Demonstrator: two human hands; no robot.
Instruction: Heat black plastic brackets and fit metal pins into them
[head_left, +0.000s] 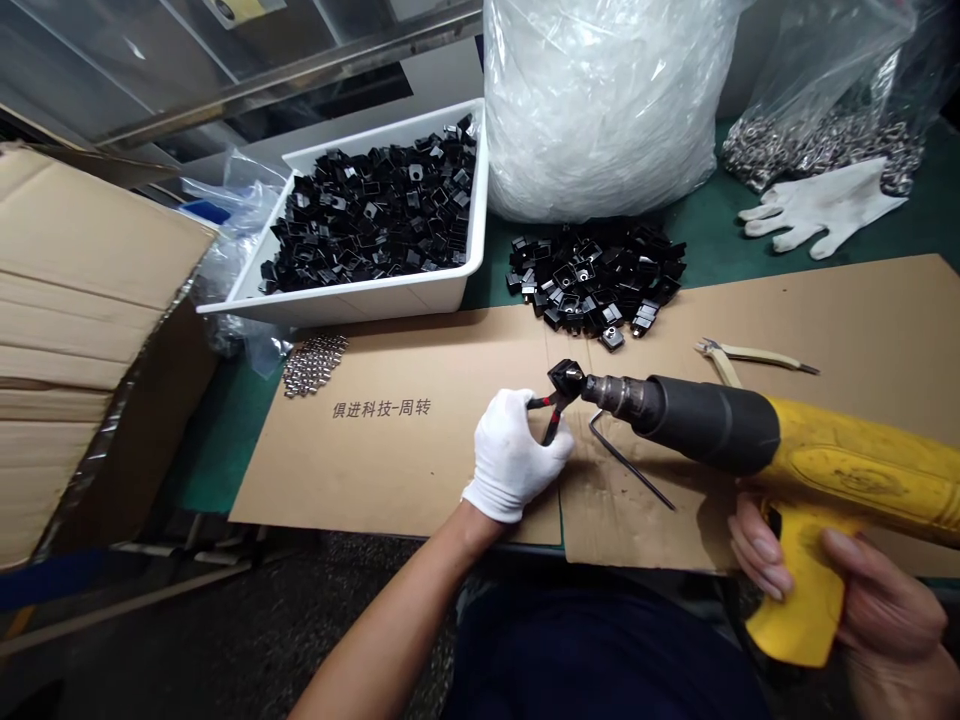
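My left hand [514,450], in a white glove, is closed around pliers [553,412] with black and red handles. A small black plastic part [566,377] sits at the jaws of the pliers. My bare right hand [825,590] grips the handle of a yellow heat gun [832,470] with a black barrel. Its stepped metal nozzle points left, right beside the black part; whether they touch I cannot tell. A bent hex key [634,462] lies on the cardboard [420,470] just below the nozzle.
Behind my hands are a pile of black parts [596,275] and a white tray [345,305] full of them. Small metal pieces [315,364] lie at left. Cream-handled cutters [757,355], a glove [825,210], bags and a cardboard box [82,270] surround the work area.
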